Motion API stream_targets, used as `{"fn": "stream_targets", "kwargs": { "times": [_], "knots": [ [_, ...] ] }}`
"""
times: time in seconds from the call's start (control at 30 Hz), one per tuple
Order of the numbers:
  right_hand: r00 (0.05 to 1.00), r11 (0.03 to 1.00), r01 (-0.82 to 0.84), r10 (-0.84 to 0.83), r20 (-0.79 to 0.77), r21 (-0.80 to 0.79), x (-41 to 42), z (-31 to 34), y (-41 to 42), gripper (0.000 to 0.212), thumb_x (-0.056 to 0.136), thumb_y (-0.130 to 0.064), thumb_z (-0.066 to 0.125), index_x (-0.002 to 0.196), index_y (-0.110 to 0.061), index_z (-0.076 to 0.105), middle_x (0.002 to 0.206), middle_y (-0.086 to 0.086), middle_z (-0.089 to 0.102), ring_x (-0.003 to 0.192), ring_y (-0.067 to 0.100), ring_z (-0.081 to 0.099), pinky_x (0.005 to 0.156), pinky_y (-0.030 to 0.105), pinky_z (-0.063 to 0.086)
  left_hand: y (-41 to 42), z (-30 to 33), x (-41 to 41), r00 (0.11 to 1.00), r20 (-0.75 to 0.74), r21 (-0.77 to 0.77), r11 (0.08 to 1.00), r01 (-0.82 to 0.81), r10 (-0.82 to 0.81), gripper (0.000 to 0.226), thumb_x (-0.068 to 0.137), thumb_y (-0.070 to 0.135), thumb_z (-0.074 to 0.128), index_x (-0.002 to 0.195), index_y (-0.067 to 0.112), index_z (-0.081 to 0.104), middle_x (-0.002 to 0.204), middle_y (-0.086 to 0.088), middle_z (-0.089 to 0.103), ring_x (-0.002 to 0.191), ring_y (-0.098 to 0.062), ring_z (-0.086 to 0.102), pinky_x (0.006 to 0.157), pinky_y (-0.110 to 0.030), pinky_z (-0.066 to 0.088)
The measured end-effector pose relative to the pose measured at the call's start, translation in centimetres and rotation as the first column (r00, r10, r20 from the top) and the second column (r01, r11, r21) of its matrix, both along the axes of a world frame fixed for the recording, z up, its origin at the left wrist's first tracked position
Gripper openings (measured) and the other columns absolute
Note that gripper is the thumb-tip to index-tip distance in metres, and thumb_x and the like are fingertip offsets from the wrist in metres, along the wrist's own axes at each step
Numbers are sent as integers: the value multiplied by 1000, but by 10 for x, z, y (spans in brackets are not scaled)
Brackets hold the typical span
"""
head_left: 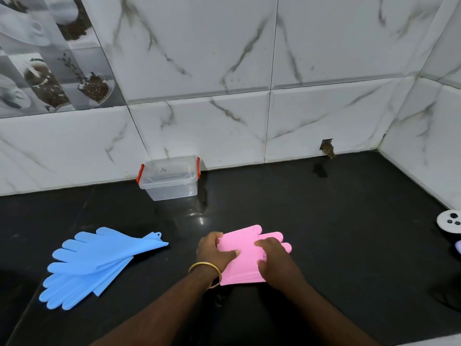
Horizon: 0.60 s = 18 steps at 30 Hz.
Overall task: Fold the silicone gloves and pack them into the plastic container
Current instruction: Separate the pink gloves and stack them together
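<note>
Pink silicone gloves (243, 245) lie partly folded on the black counter (349, 233), their fingers sticking out to the right. My left hand (212, 250) grips the fold's left edge, thumb on top. My right hand (273, 260) holds the right side, fingers curled over the pink sheet. A pair of blue silicone gloves (94, 260) lies stacked flat at the left. The clear plastic container (169, 181) with red clips stands at the back by the tiled wall, its lid on.
Marble-look tiled walls (324, 116) bound the counter at the back and right. A white round object with dark dots (450, 221) sits at the right edge. A small hole in the wall (327, 146) is at counter level.
</note>
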State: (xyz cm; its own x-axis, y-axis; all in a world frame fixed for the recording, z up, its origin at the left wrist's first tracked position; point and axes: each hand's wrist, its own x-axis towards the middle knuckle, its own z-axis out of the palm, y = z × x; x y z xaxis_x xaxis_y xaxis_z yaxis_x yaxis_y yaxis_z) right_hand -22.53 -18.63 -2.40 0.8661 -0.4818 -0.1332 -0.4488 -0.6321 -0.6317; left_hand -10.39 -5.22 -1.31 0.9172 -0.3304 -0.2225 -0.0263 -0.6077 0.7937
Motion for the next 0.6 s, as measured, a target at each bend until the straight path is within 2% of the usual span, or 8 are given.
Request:
{"fn": "stream_targets", "kwargs": {
  "times": [0.07,0.23,0.3,0.37,0.4,0.43,0.5,0.6],
  "knots": [
    [1000,1000,-11,11,-15,-8,1,0,0,47,89,-19,57,135,-26,49,131,-10,48,108,8,54,92,27,49,4,-4,-1,998,-11,15,998,-58,58,58,59,21,89,108,10,61,112,-10,60,100,-25,60,90,-39,52],
    [998,1000,21,-21,-58,-12,4,-2,2,44,92,-21,56,135,-24,49,127,-9,48,107,7,54,92,22,48,8,-13,0,978,-166,-9,992,-130,126,63,58,9,90,112,2,58,111,-11,63,87,-17,55,74,-25,43],
    [997,1000,16,-17,-75,-18,5,0,4,46,92,-18,54,137,-23,48,129,-6,47,111,9,53,94,23,47,7,-13,5,957,-251,-53,985,-167,149,72,56,4,90,118,1,54,113,-13,62,91,-20,58,77,-27,47],
    [997,1000,-2,2,-77,-5,6,1,4,48,92,-15,53,139,-22,48,136,-1,45,120,16,50,99,27,44,6,-9,11,904,-390,-108,966,-233,175,75,56,-2,89,120,2,50,112,-17,62,94,-29,63,81,-38,55],
    [997,1000,3,-2,-78,13,6,2,4,48,91,-14,54,138,-22,48,137,0,45,121,18,49,101,28,43,6,-6,13,873,-455,-131,957,-259,174,71,57,-5,88,117,3,49,106,-18,63,89,-31,66,76,-42,58],
    [996,999,25,-22,-91,37,7,4,4,46,91,-16,54,137,-22,49,135,0,46,118,17,51,100,28,44,6,-4,15,847,-507,-150,951,-270,160,63,59,-6,86,110,3,51,95,-16,66,79,-29,67,65,-40,59],
    [988,996,78,-70,-136,53,7,6,4,43,92,-20,54,135,-24,49,130,-4,46,108,11,54,95,26,48,6,0,18,797,-595,-175,950,-257,106,39,61,-7,85,90,-1,59,69,-9,70,57,-19,68,46,-29,54],
    [985,998,62,-62,-158,-3,7,8,8,46,92,-15,51,138,-22,49,132,-5,43,110,10,52,94,23,47,8,5,21,760,-649,-182,961,-211,44,25,61,-9,84,74,-1,64,51,-4,69,45,-14,66,37,-20,48]
  ]
}}
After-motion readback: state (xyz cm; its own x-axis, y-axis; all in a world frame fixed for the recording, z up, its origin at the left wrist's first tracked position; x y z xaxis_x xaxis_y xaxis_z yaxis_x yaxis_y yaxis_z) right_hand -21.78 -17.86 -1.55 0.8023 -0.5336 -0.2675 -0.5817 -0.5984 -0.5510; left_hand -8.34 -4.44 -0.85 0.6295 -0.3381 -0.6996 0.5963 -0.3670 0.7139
